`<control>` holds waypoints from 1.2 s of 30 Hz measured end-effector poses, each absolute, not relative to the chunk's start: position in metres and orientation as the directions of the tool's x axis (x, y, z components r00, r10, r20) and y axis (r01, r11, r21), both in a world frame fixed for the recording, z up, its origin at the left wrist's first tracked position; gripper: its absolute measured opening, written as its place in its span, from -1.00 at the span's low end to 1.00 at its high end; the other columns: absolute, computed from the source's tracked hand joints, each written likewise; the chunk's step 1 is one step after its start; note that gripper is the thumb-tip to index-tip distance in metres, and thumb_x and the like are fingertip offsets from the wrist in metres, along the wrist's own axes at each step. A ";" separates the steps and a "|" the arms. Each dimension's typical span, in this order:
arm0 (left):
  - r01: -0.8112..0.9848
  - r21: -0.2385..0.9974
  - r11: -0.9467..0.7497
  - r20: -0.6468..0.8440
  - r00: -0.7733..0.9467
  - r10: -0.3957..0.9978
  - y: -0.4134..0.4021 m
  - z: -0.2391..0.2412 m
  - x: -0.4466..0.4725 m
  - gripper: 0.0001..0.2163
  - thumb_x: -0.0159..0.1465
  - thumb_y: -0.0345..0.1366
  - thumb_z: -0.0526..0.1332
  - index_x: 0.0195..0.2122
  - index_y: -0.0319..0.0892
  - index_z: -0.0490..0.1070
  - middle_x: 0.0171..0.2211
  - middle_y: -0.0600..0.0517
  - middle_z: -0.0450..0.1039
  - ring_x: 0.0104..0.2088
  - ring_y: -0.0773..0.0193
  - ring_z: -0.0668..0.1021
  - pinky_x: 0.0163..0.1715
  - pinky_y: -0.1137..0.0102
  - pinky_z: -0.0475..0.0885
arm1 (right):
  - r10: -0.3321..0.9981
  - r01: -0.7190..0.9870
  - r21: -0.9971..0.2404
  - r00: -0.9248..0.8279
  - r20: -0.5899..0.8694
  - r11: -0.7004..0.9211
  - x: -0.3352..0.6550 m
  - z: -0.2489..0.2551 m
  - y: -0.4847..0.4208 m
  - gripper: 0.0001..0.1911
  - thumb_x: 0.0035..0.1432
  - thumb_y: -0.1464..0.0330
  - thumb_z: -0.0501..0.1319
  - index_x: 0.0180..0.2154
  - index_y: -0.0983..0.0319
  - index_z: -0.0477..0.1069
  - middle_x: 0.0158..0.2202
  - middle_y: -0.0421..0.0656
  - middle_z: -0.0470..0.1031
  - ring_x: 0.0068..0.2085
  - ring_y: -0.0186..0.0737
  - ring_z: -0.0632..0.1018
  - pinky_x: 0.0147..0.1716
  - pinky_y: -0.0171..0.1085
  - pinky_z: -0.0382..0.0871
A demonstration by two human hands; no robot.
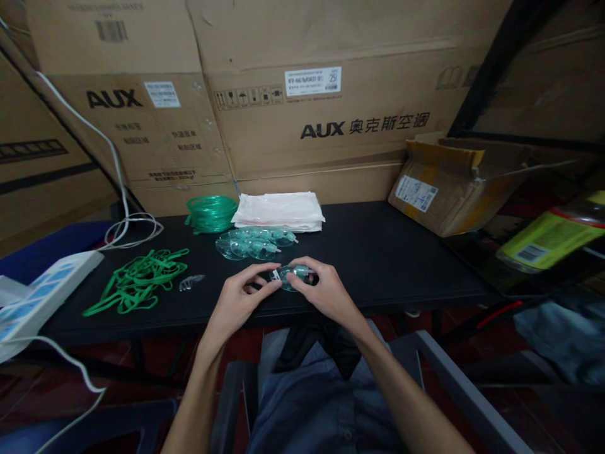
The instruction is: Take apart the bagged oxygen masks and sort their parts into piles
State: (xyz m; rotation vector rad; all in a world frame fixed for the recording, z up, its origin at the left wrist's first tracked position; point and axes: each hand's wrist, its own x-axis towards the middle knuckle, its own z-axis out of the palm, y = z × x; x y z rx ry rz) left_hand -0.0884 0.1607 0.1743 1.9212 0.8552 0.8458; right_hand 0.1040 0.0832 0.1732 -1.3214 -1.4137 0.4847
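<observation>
A clear green oxygen mask (288,275) is held between both hands just above the front of the black table. My left hand (246,291) is closed, thumb and fingers pinching the mask's left end by a small pale metal strip (275,275). My right hand (322,284) is closed around its right end, near the pale green connector (302,271). Fingers hide part of the mask. Just behind lie several more clear green masks (250,244). Left of my hands are a tangle of green elastic straps (142,280) and small clear plastic pieces (191,282).
Coiled green tubing (211,214) and a stack of white plastic bags (278,212) sit at the back of the table (368,252). A white power strip (42,293) with cables is at left. An open cardboard box (439,189) and a yellow-labelled bottle (548,236) stand at right.
</observation>
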 end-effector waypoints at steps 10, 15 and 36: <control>0.244 0.870 -0.429 0.247 0.536 0.807 0.163 0.173 -0.088 -0.60 0.23 -0.03 0.40 0.02 -0.12 0.61 -0.34 0.01 0.60 -0.39 0.29 0.55 -0.46 0.50 0.39 | 0.890 0.419 -0.851 0.176 0.420 0.318 0.105 0.173 0.082 -0.79 0.24 0.26 0.28 -0.14 0.21 0.59 -0.25 -0.20 0.63 -0.25 -0.20 0.57 -0.26 -0.29 0.35; 0.244 0.885 -0.396 0.225 0.520 0.824 0.163 0.173 -0.088 -0.57 0.24 -0.02 0.39 0.06 -0.14 0.60 -0.36 0.02 0.60 -0.41 0.28 0.54 -0.43 0.48 0.41 | 0.892 0.404 -0.853 0.160 0.422 0.331 0.106 0.174 0.081 -0.78 0.26 0.26 0.27 -0.12 0.20 0.58 -0.21 -0.20 0.64 -0.21 -0.19 0.58 -0.19 -0.28 0.39; 0.233 0.900 -0.369 0.242 0.437 0.866 0.162 0.176 -0.087 -0.61 0.24 0.05 0.36 -0.11 -0.18 0.59 -0.33 0.00 0.58 -0.39 0.25 0.56 -0.53 0.48 0.41 | 0.903 0.317 -0.862 0.037 0.427 0.395 0.113 0.167 0.084 -0.68 0.28 0.34 0.28 0.06 0.15 0.53 0.04 -0.12 0.60 0.08 -0.12 0.57 0.15 -0.15 0.37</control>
